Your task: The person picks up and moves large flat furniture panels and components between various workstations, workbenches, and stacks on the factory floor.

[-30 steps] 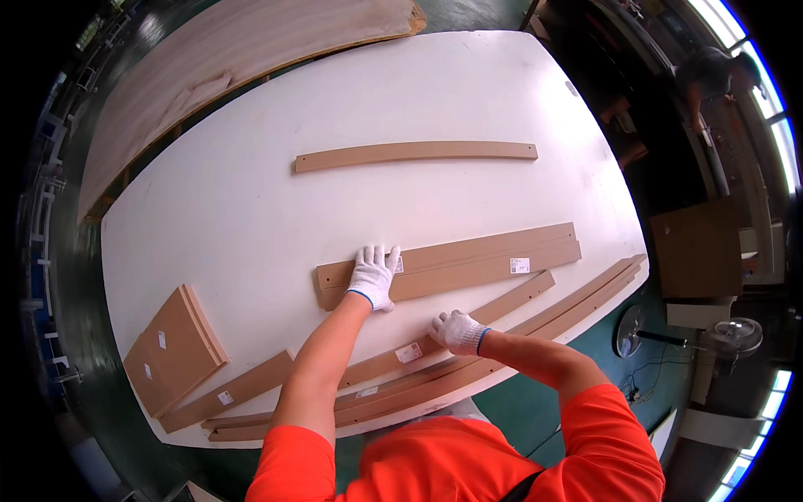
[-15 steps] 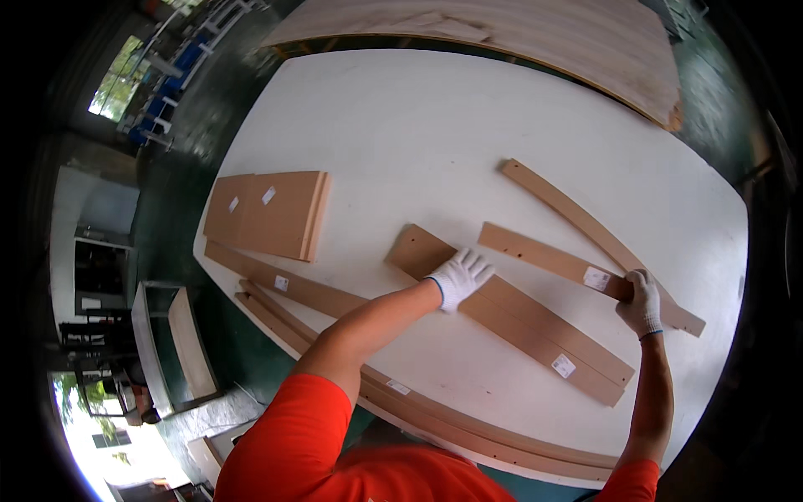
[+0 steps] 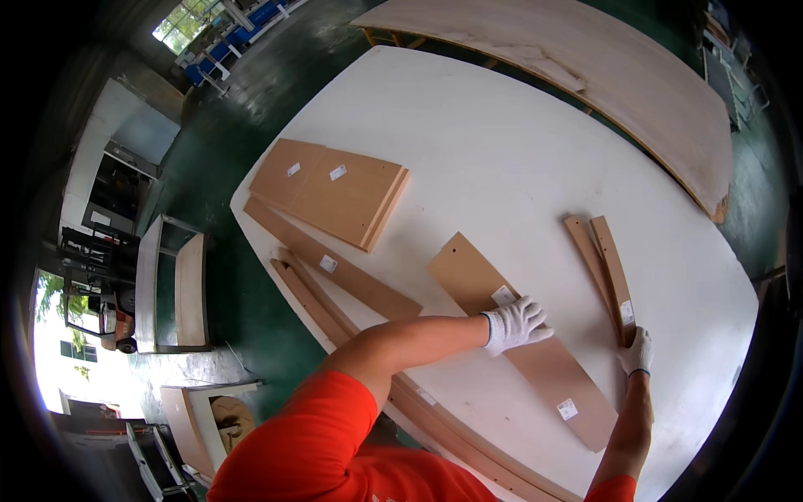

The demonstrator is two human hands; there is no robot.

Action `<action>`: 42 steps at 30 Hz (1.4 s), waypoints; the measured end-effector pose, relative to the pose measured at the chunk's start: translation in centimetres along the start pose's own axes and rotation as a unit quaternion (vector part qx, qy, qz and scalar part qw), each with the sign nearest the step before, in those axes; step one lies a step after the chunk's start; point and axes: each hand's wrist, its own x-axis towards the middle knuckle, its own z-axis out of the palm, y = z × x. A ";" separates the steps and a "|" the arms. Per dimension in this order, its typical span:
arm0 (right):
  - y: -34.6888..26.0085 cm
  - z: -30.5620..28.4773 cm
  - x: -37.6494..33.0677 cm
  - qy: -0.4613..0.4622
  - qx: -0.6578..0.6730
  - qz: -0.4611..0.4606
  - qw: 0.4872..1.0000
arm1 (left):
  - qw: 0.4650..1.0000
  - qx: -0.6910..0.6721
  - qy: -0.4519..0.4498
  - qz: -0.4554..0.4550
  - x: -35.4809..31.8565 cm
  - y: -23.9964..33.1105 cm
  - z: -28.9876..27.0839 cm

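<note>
My left hand (image 3: 514,325), in a white knit glove, lies flat with fingers stretched out on a wide light-brown board (image 3: 544,364). That board slants across the table and has a hole near its far end and white labels. On the right, my gloved right hand (image 3: 637,351) grips the near end of a narrow wooden strip (image 3: 613,263) with a label. A second narrow strip (image 3: 588,251) lies close along its left side; their near ends meet at my right hand, which partly hides them.
The white table (image 3: 468,125) also bears stacked wide panels (image 3: 335,188) at the left, a long labelled board (image 3: 335,263) beside them, and long curved strips (image 3: 452,431) along the near edge. Beyond stands another wooden-topped table (image 3: 569,42). A forklift (image 3: 109,293) is at the far left.
My view has turned. The narrow strip in my right hand has swung round to lie beside the other strip. My left hand has slid nearer along the wide board, where a second label shows.
</note>
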 end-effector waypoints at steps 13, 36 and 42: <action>-35.0 -0.9 -3.7 0.008 0.107 -0.141 0.984 | 0.974 -0.014 -0.113 -0.194 -37.6 -19.7 6.0; -95.6 17.7 8.5 -0.206 0.045 -0.305 0.929 | 0.928 -0.089 0.155 -0.327 -66.4 -30.9 34.0; -97.8 17.0 12.5 -0.125 0.056 -0.277 0.951 | 0.895 -0.113 0.229 -0.366 -65.8 -29.8 34.5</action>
